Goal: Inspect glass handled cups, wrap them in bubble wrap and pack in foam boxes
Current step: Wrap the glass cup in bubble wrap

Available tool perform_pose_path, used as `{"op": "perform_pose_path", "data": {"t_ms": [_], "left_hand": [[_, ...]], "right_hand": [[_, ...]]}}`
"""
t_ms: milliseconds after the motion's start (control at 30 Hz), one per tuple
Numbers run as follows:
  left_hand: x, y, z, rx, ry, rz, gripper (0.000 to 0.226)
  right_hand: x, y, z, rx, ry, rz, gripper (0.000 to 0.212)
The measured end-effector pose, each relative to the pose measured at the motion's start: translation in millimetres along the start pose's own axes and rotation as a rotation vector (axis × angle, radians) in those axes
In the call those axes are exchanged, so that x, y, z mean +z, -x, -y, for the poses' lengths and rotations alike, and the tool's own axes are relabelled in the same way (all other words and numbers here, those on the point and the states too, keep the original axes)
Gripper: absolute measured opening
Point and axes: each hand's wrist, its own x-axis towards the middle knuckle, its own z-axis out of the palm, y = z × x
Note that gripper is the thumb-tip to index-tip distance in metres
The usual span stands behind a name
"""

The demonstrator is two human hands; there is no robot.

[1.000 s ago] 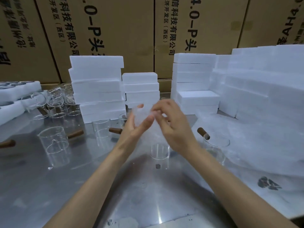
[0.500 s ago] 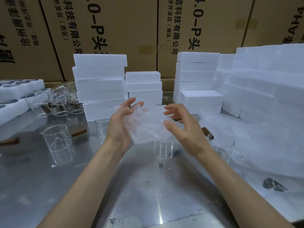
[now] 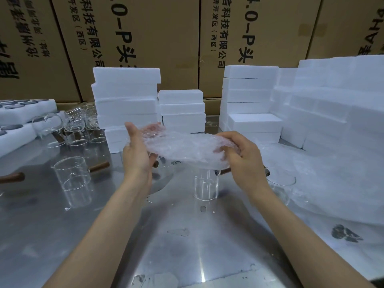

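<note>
I hold the bubble wrap (image 3: pixel 187 148) stretched flat between my two hands, its long axis running left to right, level above the table (image 3: pixel 187 246). A cup (image 3: pixel 205 187) stands upright directly below the sheet, just under my right hand (image 3: pixel 243 156) and a bit nearer to it than to my left hand (image 3: pixel 136 150). My hands are apart, one at each end of the sheet. My left hand has the fingers mostly straight, the end of the wrap lying over them. My right hand curls over the other end, fingers bent round the edge. Another cup (image 3: pixel 71 176) stands well off to my left, and one (image 3: pixel 280 183) sits just beyond my right wrist. Foam boxes (image 3: pixel 126 96) are stacked beyond my hands. I judge the next move is lowering the sheet to that cup below
</note>
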Motion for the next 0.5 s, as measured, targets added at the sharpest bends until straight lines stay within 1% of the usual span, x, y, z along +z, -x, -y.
{"op": "perform_pose_path", "data": {"t_ms": [33,100,133,167,267,300,333,400,467,500], "left_hand": [[-1.2,0.4,0.1,0.009,-0.023,0.034,0.058],[-3.1,-1.5,-0.5,0.029,-0.070,0.139,0.038],[-4.7,-1.6,-1.0,0.025,-0.099,0.199,0.035],[-6.6,-2.5,-0.1,0.026,-0.148,0.252,0.040],[-8.8,-1.2,5.1,0.129,-0.414,0.321,0.035],[-8.4,0.7,7.1,0.156,-0.458,0.335,0.036],[-7.3,2.0,7.8,0.171,-0.453,0.342,0.034],[-4.6,3.3,6.3,0.206,-0.432,0.307,0.024],[-3.3,1.5,3.2,0.245,-0.411,0.155,0.021],[-3.8,-0.3,2.2,0.263,-0.367,0.049,0.020]], "right_hand": [[-0.2,-0.1,-1.3,0.017,-0.015,-0.002,0.036],[-1.9,-1.9,-4.2,0.074,-0.086,-0.032,0.036],[-2.6,-3.3,-5.9,0.107,-0.126,-0.056,0.037],[-3.5,-4.5,-7.4,0.142,-0.156,-0.082,0.037],[-4.6,-5.4,-8.4,0.248,-0.235,-0.131,0.029],[-4.9,-5.8,-9.0,0.279,-0.252,-0.138,0.027],[-5.4,-6.3,-8.7,0.314,-0.266,-0.142,0.025],[-5.9,-7.2,-8.0,0.379,-0.300,-0.142,0.020],[-4.9,-6.1,-7.4,0.379,-0.353,-0.139,0.020],[-3.9,-5.4,-7.5,0.342,-0.351,-0.143,0.025]]}}
